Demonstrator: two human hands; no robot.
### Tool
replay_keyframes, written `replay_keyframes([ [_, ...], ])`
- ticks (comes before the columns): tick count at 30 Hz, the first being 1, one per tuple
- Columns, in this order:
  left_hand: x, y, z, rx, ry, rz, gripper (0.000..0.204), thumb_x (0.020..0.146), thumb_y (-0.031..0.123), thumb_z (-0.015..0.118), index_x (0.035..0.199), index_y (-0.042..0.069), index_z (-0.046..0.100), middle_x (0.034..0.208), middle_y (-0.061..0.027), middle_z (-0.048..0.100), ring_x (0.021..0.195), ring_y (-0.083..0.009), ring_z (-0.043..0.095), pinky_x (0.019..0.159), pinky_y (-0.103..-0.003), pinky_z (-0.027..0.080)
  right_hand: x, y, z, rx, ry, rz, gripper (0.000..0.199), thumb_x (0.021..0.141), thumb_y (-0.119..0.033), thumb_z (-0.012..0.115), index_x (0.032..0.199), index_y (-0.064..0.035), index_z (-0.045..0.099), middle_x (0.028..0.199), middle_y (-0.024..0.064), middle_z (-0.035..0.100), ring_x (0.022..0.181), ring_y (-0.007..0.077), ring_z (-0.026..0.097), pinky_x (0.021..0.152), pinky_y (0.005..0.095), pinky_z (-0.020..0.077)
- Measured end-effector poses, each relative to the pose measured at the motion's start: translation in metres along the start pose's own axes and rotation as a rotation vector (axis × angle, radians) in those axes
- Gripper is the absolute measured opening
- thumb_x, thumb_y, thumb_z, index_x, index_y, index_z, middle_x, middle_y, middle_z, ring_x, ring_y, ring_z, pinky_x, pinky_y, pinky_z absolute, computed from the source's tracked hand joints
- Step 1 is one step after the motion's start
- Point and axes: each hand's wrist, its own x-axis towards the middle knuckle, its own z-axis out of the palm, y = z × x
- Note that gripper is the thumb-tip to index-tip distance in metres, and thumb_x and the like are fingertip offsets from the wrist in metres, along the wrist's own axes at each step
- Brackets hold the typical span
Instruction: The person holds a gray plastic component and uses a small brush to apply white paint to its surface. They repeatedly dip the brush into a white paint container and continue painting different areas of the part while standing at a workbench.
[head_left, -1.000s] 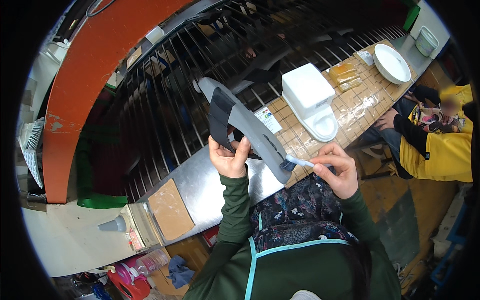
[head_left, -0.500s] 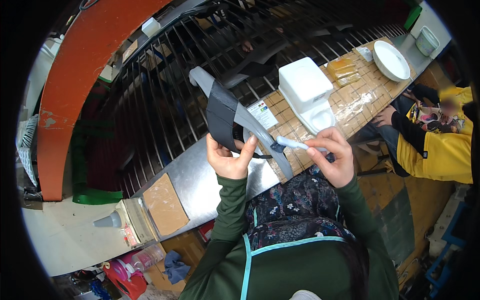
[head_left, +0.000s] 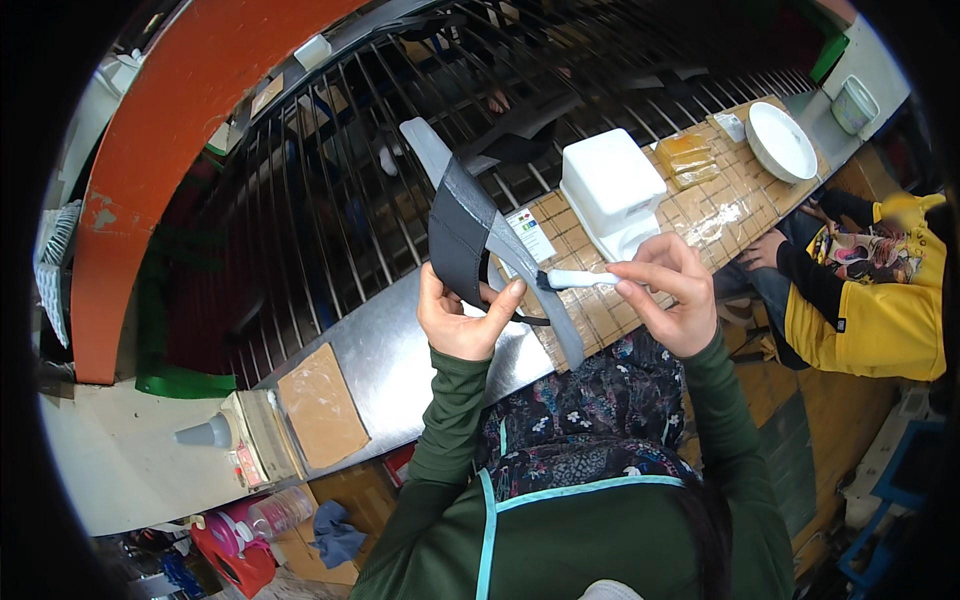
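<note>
My left hand [head_left: 458, 318] pinches the lower edge of a curved black-and-grey piece [head_left: 462, 235] that looks like a shoe upper, with its thumb across the near side. The piece stands tilted, its grey ends reaching up over the rack and down toward my apron. In my right hand [head_left: 672, 295] is a small brush [head_left: 582, 279] with a pale handle, gripped between thumb and fingers. Its dark bristles touch the grey strip of the piece. Just beyond the brush, a white plastic container [head_left: 612, 180] with a low front cup rests on the bench.
A metal-bar rack [head_left: 330, 220] runs along the far side. On the bench [head_left: 715, 220] stand yellowish blocks [head_left: 686, 160] and a white bowl [head_left: 781, 142]. Cardboard [head_left: 323, 405] lies at the left. A person in yellow and black [head_left: 865, 310] sits at the right.
The brush has shifted slightly along the grey strip, and its handle now lies more level. My left hand keeps hold of the piece. The whole view has tilted a little.
</note>
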Motion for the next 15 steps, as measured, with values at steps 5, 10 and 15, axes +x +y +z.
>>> replay_keyframes([
  [5, 0.0029, 0.0030, -0.0021, 0.018, 0.007, 0.017, 0.047, 0.071, 0.006, 0.084, 0.103, 0.001, 0.050, 0.082, -0.0043, 0.060, 0.065, -0.0090, 0.061, 0.059, -0.022, 0.051, 0.0014, 0.0008, -0.0077, -0.025, -0.082, -0.044, 0.021, 0.078, -0.003, 0.075, 0.098, -0.0049, 0.075, 0.088, 0.0055, 0.058, 0.064, 0.0115, 0.054, 0.063, 0.0250, 0.0413],
  [10, 0.0058, 0.0010, -0.0056, 0.005, 0.025, -0.013, 0.047, 0.071, 0.006, 0.084, 0.102, 0.002, 0.050, 0.085, -0.0038, 0.059, 0.065, -0.0083, 0.060, 0.060, -0.022, 0.050, -0.0013, -0.0003, -0.0053, -0.005, -0.082, -0.069, 0.020, 0.078, -0.003, 0.074, 0.098, -0.0044, 0.075, 0.088, 0.0057, 0.058, 0.063, 0.0111, 0.055, 0.061, 0.0246, 0.0416],
  [15, 0.0097, -0.0043, -0.0099, -0.006, 0.043, -0.022, 0.047, 0.071, 0.007, 0.085, 0.102, 0.003, 0.049, 0.087, -0.0031, 0.058, 0.066, -0.0078, 0.059, 0.060, -0.021, 0.050, -0.0052, -0.0017, -0.0016, 0.048, -0.085, -0.028, 0.020, 0.079, -0.003, 0.074, 0.099, -0.0041, 0.075, 0.087, 0.0056, 0.058, 0.064, 0.0111, 0.056, 0.060, 0.0241, 0.0424],
])
